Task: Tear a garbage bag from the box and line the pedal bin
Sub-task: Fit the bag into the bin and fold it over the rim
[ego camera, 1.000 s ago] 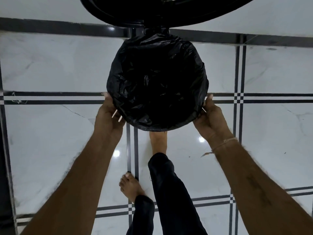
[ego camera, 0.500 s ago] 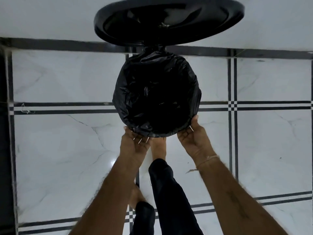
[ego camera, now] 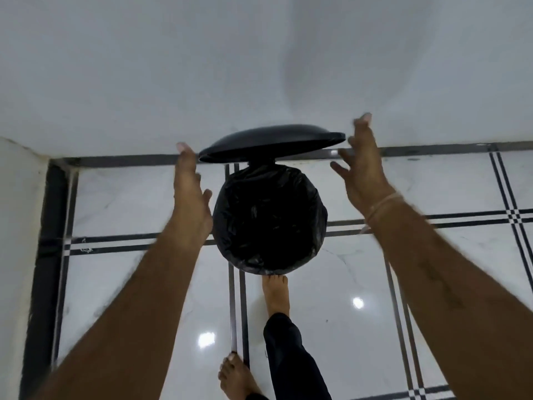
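A round pedal bin stands on the floor by the wall, and a black garbage bag [ego camera: 269, 217] covers its rim and inside. Its black lid [ego camera: 271, 141] is raised, tilted back toward the wall. My left hand [ego camera: 189, 192] hovers beside the bin's left edge with flat fingers and holds nothing. My right hand [ego camera: 362, 168] is lifted to the right of the lid, fingers spread, also bare. A bare foot [ego camera: 275, 294] rests at the bin's front base, where the pedal is hidden. The box of bags is out of view.
White marble floor tiles [ego camera: 432, 284] with dark stripe lines surround the bin. A white wall [ego camera: 259, 67] rises right behind it, and a corner with a dark skirting [ego camera: 49, 241] closes the left side. My other foot [ego camera: 236, 376] stands nearer me.
Both hands let go of the bag's front edge and rose apart to either side of the bin. The camera view pulled back and tilted up, showing more wall.
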Demonstrator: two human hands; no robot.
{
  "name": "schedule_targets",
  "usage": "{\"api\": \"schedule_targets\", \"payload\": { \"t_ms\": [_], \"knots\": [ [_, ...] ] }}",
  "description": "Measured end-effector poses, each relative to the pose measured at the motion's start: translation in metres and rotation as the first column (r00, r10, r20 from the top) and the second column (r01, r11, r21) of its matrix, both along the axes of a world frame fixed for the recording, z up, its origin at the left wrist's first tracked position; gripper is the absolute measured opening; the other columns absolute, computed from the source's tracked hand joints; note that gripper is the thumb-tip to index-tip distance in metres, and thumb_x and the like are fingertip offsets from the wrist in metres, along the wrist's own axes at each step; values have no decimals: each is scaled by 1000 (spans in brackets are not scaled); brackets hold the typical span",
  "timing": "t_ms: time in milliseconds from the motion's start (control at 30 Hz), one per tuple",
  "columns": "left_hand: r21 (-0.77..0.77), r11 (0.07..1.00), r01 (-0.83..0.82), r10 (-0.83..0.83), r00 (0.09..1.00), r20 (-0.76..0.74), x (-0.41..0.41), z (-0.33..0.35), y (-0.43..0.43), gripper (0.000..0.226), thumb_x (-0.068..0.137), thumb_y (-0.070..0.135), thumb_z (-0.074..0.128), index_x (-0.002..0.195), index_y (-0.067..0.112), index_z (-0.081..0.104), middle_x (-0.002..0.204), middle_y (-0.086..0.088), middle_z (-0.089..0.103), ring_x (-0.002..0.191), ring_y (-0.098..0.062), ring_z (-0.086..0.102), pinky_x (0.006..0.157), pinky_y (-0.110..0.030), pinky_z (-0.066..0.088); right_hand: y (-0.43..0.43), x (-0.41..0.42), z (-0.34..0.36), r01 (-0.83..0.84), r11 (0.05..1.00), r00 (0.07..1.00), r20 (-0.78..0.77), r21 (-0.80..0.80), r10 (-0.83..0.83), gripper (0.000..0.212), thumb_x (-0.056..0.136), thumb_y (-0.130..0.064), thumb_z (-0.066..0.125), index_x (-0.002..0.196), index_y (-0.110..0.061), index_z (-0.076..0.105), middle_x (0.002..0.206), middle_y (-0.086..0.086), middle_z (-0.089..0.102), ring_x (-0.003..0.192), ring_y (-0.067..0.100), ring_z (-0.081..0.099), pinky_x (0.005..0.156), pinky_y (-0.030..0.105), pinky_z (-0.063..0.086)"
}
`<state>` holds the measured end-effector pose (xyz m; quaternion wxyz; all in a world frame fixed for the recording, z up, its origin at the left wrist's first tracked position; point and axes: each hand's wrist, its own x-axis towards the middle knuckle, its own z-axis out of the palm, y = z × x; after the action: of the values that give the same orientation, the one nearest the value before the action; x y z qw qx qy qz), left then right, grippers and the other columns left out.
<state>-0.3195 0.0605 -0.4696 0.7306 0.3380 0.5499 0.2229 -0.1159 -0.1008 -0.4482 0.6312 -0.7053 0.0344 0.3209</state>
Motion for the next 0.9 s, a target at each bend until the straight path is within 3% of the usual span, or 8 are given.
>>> {"api": "schedule_targets", "payload": {
  "t_ms": [100, 167, 267, 333, 433, 533, 667, 900],
  "knots": [
    [-7, 995, 97, -97, 995, 4, 7, 14, 9, 70, 93, 63, 60, 149, 20, 52, 158, 2, 48, 147, -10, 39, 122, -42, 28, 11, 4, 17, -134, 988, 991, 15, -71, 136, 34, 100, -47, 61, 106, -14, 67, 98, -2, 61, 95, 12, 58, 94, 29, 46],
    [0, 993, 117, -117, 993, -34, 0, 14, 9, 54, 87, 55, 71, 130, 23, 65, 145, 6, 59, 131, -5, 49, 114, -36, 35, 7, -3, 13, -163, 978, 984, 53, -133, 171, 26, 92, -37, 73, 84, -12, 70, 84, -1, 60, 87, 13, 56, 89, 29, 44],
    [78, 962, 261, -251, 960, -121, -24, 4, -9, 24, 88, 45, 71, 91, 23, 60, 91, 13, 63, 87, -4, 54, 82, -22, 44, -11, -25, -3, -191, 959, 964, 143, -211, 223, 41, 75, -42, 78, 81, -2, 75, 79, 2, 67, 83, 14, 61, 85, 37, 51],
    [140, 939, 314, -290, 942, -171, -39, -9, -23, 25, 95, 34, 69, 86, 13, 58, 82, 11, 61, 75, -9, 55, 62, -15, 45, -27, -44, -20, -195, 938, 953, 171, -287, 251, 49, 73, -48, 79, 89, -2, 74, 81, 11, 72, 80, 20, 65, 86, 46, 56],
    [175, 927, 332, -300, 936, -187, -60, -42, -40, 36, 94, 31, 72, 126, 14, 67, 120, 2, 74, 108, -18, 69, 81, -18, 57, -54, -74, -55, -219, 933, 956, 130, -286, 264, 44, 78, -46, 79, 103, -10, 76, 101, 8, 79, 101, 28, 73, 97, 51, 58],
    [168, 935, 312, -282, 942, -182, -72, -70, -64, 64, 91, 27, 77, 150, 22, 53, 142, 10, 64, 129, -9, 60, 106, -26, 51, -78, -90, -91, -216, 940, 967, 76, -263, 243, 59, 80, -44, 81, 131, -19, 70, 125, -3, 75, 121, 18, 69, 107, 42, 54],
    [162, 948, 275, -231, 942, -245, -80, -102, -89, 77, 89, 22, 80, 156, 25, 43, 155, 9, 52, 140, -11, 50, 117, -32, 43, -90, -107, -120, -186, 929, 970, 88, -321, 225, 82, 78, -45, 84, 150, -21, 54, 146, -6, 63, 135, 13, 58, 115, 39, 48],
    [248, 929, 273, -173, 916, -362, -81, -133, -120, 90, 79, 38, 84, 158, 32, 39, 156, 11, 50, 143, -12, 47, 119, -39, 41, -92, -136, -140, -119, 918, 962, 186, -379, 201, 81, 88, -30, 81, 157, -19, 40, 156, -3, 51, 143, 15, 48, 119, 33, 41]
  ]
}}
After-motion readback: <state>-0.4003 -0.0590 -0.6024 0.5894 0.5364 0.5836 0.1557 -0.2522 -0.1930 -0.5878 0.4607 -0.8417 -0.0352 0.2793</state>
